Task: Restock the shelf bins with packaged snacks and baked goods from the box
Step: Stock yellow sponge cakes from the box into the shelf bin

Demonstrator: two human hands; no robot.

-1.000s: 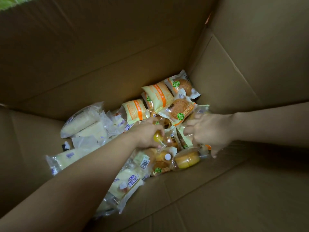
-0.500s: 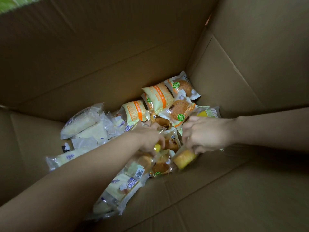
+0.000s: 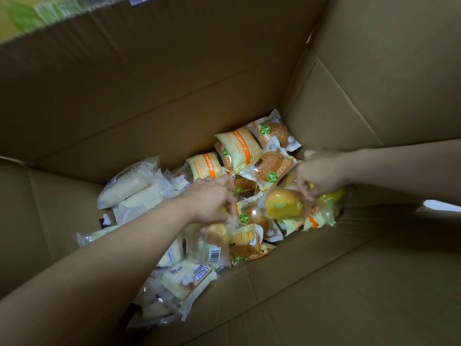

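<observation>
Both my arms reach down into a large cardboard box (image 3: 174,78) whose bottom holds several wrapped baked goods. My right hand (image 3: 320,174) pinches the clear wrapper of a round yellow bun (image 3: 284,203) and holds it slightly above the pile; a second yellow pack (image 3: 331,196) shows under that hand. My left hand (image 3: 212,199) grips the clear wrapper of another bun pack (image 3: 212,237) lying just below it. Orange-and-white cake packs (image 3: 238,147) and round brown cakes (image 3: 270,166) lie toward the far corner. Pale white bread packs (image 3: 129,186) lie at the left.
The box walls rise steeply on all sides, and its flaps (image 3: 389,58) spread open at the right. More white packs (image 3: 184,280) lie near my left forearm. Bare cardboard floor (image 3: 324,283) shows at the near right. A green printed surface (image 3: 37,13) shows beyond the far rim.
My right hand has moved right and up, lifting the yellow bun by its wrapper. My left hand has stayed in the middle of the pile, fingers closing on a clear wrapper.
</observation>
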